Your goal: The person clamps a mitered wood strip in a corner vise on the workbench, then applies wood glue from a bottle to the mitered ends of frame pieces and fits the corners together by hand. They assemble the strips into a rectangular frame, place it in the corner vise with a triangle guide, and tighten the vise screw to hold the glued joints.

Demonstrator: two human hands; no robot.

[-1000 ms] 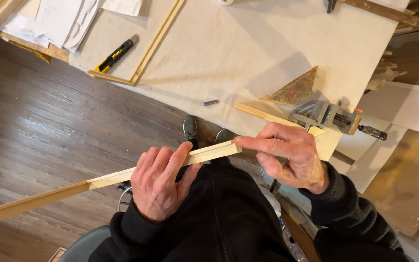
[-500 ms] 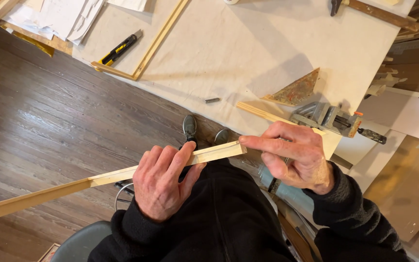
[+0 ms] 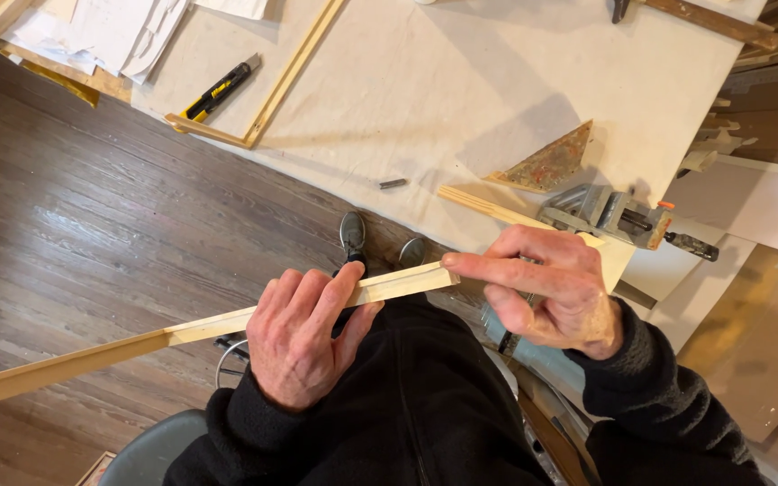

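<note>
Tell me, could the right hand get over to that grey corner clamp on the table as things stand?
Probably yes: the right hand is just below the grey corner clamp, with nothing between them.

A metal corner clamp [image 3: 607, 213] sits at the near edge of the cloth-covered tabletop [image 3: 461, 81]. Just beside it, farther in, lies a rusty triangle [image 3: 551, 162]. Far to its left a yellow-black utility knife [image 3: 220, 88] lies beside a wooden frame piece [image 3: 292, 74]. Below is dark wooden floor [image 3: 74, 243].

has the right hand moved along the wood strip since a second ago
No. The right hand stays at the strip's end, just below the metal clamp.
</note>
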